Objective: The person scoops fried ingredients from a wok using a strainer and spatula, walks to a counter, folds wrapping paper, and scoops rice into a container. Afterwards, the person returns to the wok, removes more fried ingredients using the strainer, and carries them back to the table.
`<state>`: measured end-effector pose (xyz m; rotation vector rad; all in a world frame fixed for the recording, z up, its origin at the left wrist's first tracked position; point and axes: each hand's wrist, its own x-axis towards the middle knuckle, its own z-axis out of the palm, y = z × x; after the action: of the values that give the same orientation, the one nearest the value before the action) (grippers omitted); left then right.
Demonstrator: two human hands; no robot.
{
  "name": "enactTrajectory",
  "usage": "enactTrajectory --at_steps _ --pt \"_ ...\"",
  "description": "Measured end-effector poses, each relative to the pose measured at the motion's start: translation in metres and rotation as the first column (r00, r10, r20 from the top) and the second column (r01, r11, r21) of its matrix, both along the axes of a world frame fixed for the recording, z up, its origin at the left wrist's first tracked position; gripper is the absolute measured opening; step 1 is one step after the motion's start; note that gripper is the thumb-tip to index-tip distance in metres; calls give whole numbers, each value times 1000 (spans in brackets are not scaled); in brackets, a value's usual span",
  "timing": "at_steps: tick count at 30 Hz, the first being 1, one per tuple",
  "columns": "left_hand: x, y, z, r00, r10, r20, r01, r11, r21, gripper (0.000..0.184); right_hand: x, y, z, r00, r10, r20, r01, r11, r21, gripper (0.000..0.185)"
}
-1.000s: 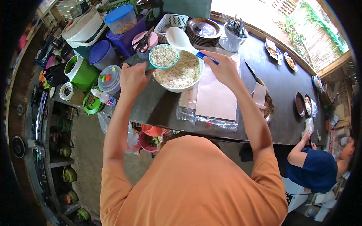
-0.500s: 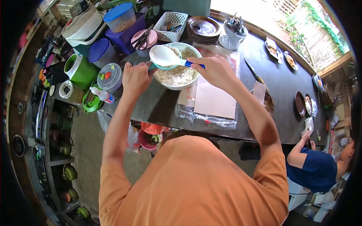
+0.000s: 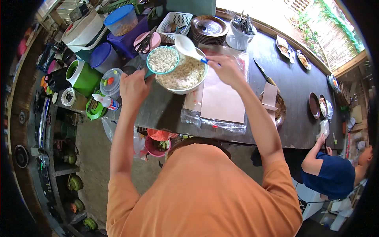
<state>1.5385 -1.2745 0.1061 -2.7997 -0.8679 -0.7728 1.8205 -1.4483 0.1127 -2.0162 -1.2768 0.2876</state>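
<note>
My left hand is closed round the handle of a teal scoop, whose round bowl is filled with white rice. The scoop hangs over the left side of a white basin with more rice in it. In my right hand is a white rice paddle with a blue handle, tilted above the basin's far rim and apart from the scoop. Sheets of brown wrapping paper lie on clear plastic right of the basin, below my right forearm.
Stacked brown plates and a tub of cutlery stand at the back. A knife lies near a round brown dish. Lidded containers crowd the left. At the far right a person in blue handles a white packet.
The paddle has lifted off the scoop and swung up and right. The scoop has shifted left, showing its rice in full. Both hands still hold their tools.
</note>
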Motion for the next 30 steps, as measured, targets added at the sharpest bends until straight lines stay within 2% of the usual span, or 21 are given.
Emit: enactTrajectory --at_steps 2,4,6,7,8,10,11,12,13,14,16,17,18,19,20,22,23,26,28,30 --pt "-2 -7 5 1000 13 -4 -13 1000 -18 29 -4 3 -15 999 35 -25 -36 998 -44 32" --pt "-1 -15 6 994 101 -48 -109 975 -193 30 -13 4 -27 996 63 -56 -68 994 -91 31" --pt "0 -25 6 997 74 -27 -78 969 -235 29 -17 2 -39 995 94 29 -94 995 13 30" --pt "3 -32 6 999 53 -1 -51 959 -278 28 -23 -5 -39 997 53 60 -60 990 125 27" --pt "6 -41 9 999 38 -3 -37 960 -279 28 -27 -12 -38 998 38 58 -45 991 123 27" --pt "13 -61 20 997 65 -42 -76 927 -366 25 -34 -31 -27 925 -212 315 61 901 429 24" --pt "20 -72 22 998 47 -44 -60 927 -369 25 -36 -41 -26 946 -231 228 86 856 510 20" --pt "28 -84 23 999 40 -34 -50 919 -390 31 -39 -54 -27 942 -246 227 101 856 508 20" --pt "37 -97 26 999 35 -23 -41 911 -410 41 -44 -67 -28 979 -190 -71 200 851 486 19" --pt "48 -115 33 1000 20 -24 -28 912 -410 41 -48 -80 -29 923 -124 -365 288 851 440 18" --pt "74 -153 45 998 -25 51 48 846 -530 63 -54 -104 -42 895 -130 -426 313 864 394 21" --pt "86 -163 37 990 -123 73 143 858 -493 83 -59 -112 -45 726 6 -688 382 828 411 24" --pt "102 -180 38 980 -147 134 196 822 -535 82 -60 -123 -49 482 164 -861 455 793 406 28" --pt "117 -196 34 973 -163 165 229 783 -579 84 -54 -135 -54 421 231 -877 419 808 414 35" --pt "131 -212 30 965 -177 196 261 740 -620 86 -51 -148 -58 425 223 -877 432 802 413 35" --pt "159 -248 41 976 -217 -2 155 701 -697 89 -46 -171 -58 204 325 -923 581 719 381 37" --pt "170 -258 20 956 -283 80 259 682 -684 92 -39 -185 -61 162 337 -927 605 709 363 31" --pt "201 -297 4 916 -390 97 342 629 -698 94 -23 -222 -67 94 285 -954 712 650 264 25" --pt "217 -319 -7 899 -408 162 398 602 -693 93 -10 -244 -73 91 304 -948 734 623 271 21" --pt "230 -336 -11 878 -459 136 405 561 -722 93 0 -264 -74 170 224 -960 745 608 274 22"
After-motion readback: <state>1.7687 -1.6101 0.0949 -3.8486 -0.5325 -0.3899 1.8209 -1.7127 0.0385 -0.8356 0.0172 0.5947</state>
